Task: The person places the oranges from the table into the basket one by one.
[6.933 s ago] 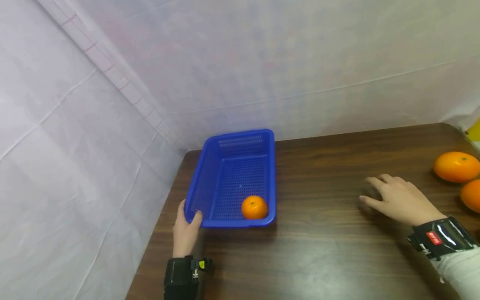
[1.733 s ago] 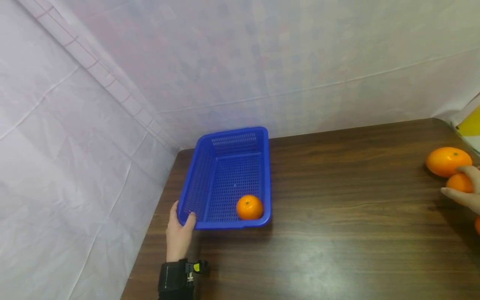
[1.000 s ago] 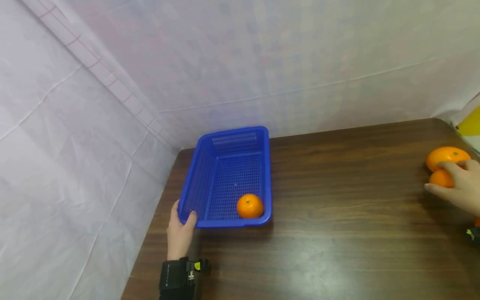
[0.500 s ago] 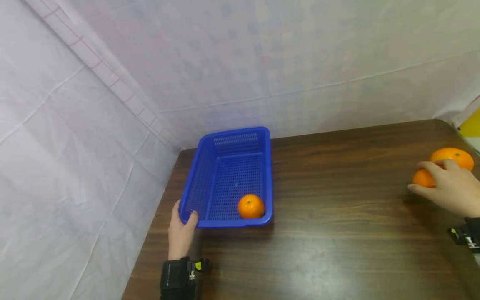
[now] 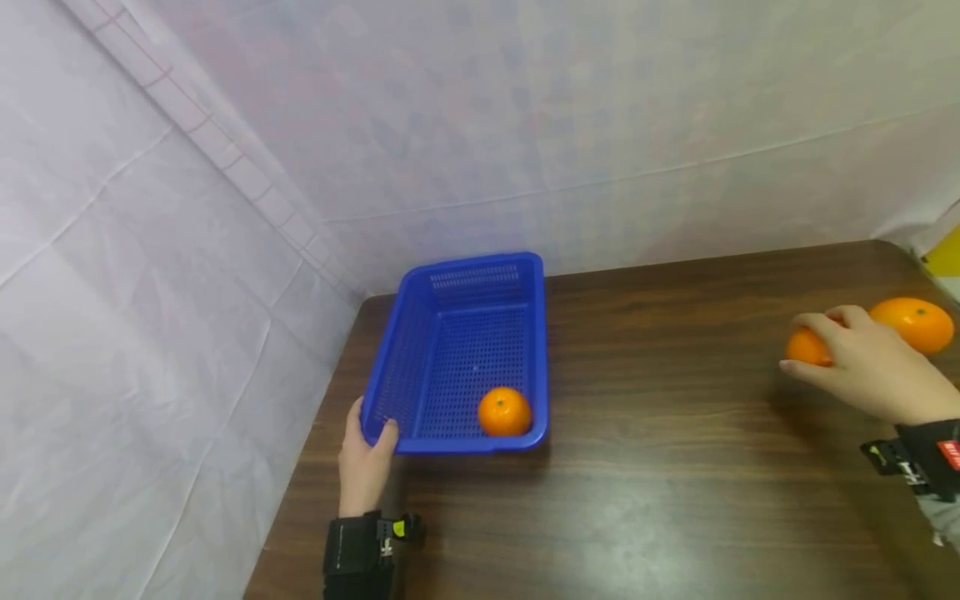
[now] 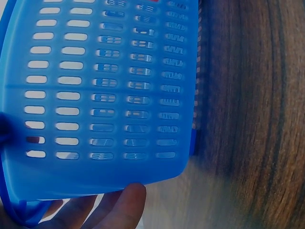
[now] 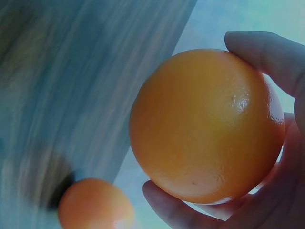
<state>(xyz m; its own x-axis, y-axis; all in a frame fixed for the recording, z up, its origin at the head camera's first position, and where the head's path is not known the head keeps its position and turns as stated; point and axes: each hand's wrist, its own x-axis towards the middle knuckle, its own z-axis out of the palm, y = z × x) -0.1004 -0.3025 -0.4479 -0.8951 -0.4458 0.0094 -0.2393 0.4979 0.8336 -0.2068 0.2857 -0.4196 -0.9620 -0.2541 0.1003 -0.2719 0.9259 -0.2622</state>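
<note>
A blue slotted plastic basket point(image 5: 480, 350) stands at the left of the brown table, and my left hand point(image 5: 363, 467) grips its near left corner, thumb over the rim. In the left wrist view, fingers point(image 6: 128, 205) lie along the edge of the basket's slotted wall point(image 6: 109, 90). One orange point(image 5: 505, 412) sits inside, in the near right corner. On the right, my right hand point(image 5: 870, 367) holds another orange point(image 5: 808, 347) between thumb and fingers. The right wrist view shows this held orange point(image 7: 207, 126) large and glossy. Behind the hand lies a further orange point(image 5: 913, 325) on the table.
The brown wood-grain table point(image 5: 660, 467) stretches between the basket and the right hand. White sheeting point(image 5: 600, 125) hangs behind the table and along its left side. A yellow and white object point(image 5: 947, 254) shows at the far right edge.
My right hand, bare of fruit in the oldest frame, took hold of an orange at the right and has moved left with it. The left hand keeps its grip on the basket.
</note>
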